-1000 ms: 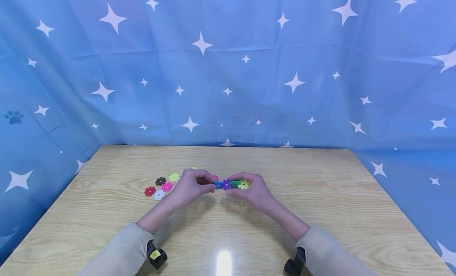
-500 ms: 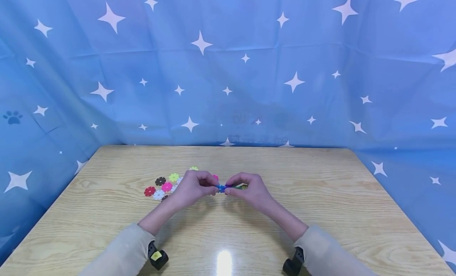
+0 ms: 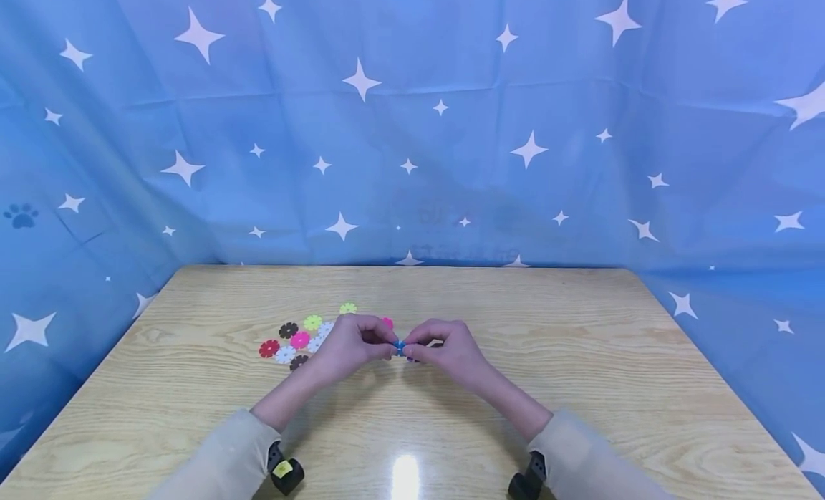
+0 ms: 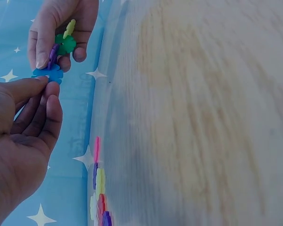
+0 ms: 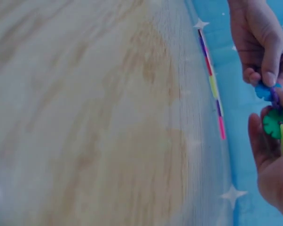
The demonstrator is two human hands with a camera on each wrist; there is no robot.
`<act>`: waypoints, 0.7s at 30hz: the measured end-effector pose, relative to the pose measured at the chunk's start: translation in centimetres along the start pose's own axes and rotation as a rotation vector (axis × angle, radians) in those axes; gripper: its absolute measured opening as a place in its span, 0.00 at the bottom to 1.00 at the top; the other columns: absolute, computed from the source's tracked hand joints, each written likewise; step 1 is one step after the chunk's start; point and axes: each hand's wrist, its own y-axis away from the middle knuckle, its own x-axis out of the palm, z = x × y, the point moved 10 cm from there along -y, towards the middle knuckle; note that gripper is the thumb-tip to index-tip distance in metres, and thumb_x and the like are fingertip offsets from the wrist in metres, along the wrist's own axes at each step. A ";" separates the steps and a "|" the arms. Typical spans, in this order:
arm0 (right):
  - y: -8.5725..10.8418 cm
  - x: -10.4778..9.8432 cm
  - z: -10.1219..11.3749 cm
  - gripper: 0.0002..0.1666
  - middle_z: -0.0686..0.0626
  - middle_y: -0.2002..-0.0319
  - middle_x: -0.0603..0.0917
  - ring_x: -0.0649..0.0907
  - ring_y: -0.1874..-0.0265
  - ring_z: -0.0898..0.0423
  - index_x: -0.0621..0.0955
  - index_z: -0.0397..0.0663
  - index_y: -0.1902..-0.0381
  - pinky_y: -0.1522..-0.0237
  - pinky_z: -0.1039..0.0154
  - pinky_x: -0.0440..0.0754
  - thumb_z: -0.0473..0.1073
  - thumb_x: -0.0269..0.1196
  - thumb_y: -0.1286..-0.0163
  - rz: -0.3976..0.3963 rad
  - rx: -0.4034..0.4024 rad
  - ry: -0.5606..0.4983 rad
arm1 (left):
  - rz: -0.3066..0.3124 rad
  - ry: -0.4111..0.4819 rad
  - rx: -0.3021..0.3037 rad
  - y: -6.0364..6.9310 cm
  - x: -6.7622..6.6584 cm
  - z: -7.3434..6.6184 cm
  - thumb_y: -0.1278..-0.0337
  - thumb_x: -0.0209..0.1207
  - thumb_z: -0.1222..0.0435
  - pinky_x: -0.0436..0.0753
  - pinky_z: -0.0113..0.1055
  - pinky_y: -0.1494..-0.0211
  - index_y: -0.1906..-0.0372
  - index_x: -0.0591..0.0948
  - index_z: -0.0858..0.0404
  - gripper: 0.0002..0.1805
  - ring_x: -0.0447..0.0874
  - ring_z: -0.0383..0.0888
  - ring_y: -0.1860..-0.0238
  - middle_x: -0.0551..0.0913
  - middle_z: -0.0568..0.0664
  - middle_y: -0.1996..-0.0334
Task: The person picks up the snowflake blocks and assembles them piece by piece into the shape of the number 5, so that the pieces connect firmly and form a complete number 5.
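Holding disc chain up off table b/w L hand & R hand: pinching blue disc w/ L hand, purple disc w/ R hand, v. close tog. Running lengthwise L to R, blue thru purple & green disc to yellow disc nr R palm. Loose discs on table to L, some part-hidden behind L hand; pink disc just beyond. Can't read faint marks low on blue curtain.

A wooden table has light grain and, well apart from its far edge, a bright reflection of light. Along its far, left and right edges hangs a blue curtain with white stars. Beyond the left edge, the curtain shows a darker paw print.
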 end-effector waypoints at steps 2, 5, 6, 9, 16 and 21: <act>0.0 0.0 -0.1 0.05 0.47 0.60 0.87 0.87 0.66 0.51 0.90 0.40 0.60 0.62 0.60 0.88 0.37 0.71 0.32 -0.004 0.004 -0.001 | 0.006 -0.001 -0.009 0.0 0.0 0.1 0.40 0.68 0.75 0.87 0.35 0.61 0.63 0.88 0.64 0.04 0.86 0.44 0.66 0.87 0.48 0.68; 0.0 -0.2 0.0 0.06 0.46 0.60 0.87 0.87 0.67 0.50 0.90 0.39 0.60 0.63 0.60 0.88 0.36 0.71 0.32 -0.010 0.001 -0.005 | 0.008 -0.009 -0.020 -0.1 -0.4 0.4 0.40 0.68 0.74 0.87 0.35 0.59 0.62 0.88 0.65 0.04 0.86 0.45 0.64 0.87 0.48 0.67; 0.0 -0.3 -0.1 0.06 0.46 0.60 0.87 0.87 0.67 0.49 0.90 0.39 0.60 0.63 0.59 0.88 0.37 0.71 0.32 -0.013 0.001 -0.005 | 0.007 -0.014 -0.026 -0.1 -0.6 0.5 0.40 0.69 0.73 0.87 0.35 0.59 0.61 0.88 0.65 0.04 0.86 0.44 0.63 0.87 0.48 0.66; 0.0 -0.6 -0.2 0.06 0.45 0.61 0.87 0.88 0.67 0.48 0.90 0.39 0.60 0.64 0.59 0.88 0.36 0.71 0.32 -0.019 -0.004 -0.007 | -0.003 -0.036 -0.035 0.0 -1.5 1.0 0.40 0.69 0.72 0.87 0.34 0.58 0.59 0.88 0.67 0.06 0.86 0.45 0.62 0.87 0.48 0.65; 0.2 -1.2 -0.7 0.06 0.46 0.62 0.87 0.87 0.68 0.46 0.90 0.40 0.60 0.66 0.57 0.88 0.37 0.71 0.32 -0.030 0.012 0.018 | -0.048 -0.113 -0.026 0.1 -3.9 3.2 0.42 0.69 0.74 0.85 0.33 0.61 0.60 0.88 0.69 0.05 0.84 0.44 0.63 0.87 0.49 0.66; 0.2 -1.1 -0.8 0.05 0.47 0.62 0.87 0.87 0.68 0.47 0.90 0.41 0.60 0.65 0.57 0.88 0.36 0.71 0.32 -0.031 0.029 0.019 | -0.073 -0.189 -0.060 0.1 -5.0 4.6 0.44 0.68 0.77 0.85 0.34 0.64 0.61 0.88 0.68 0.06 0.84 0.43 0.65 0.87 0.49 0.67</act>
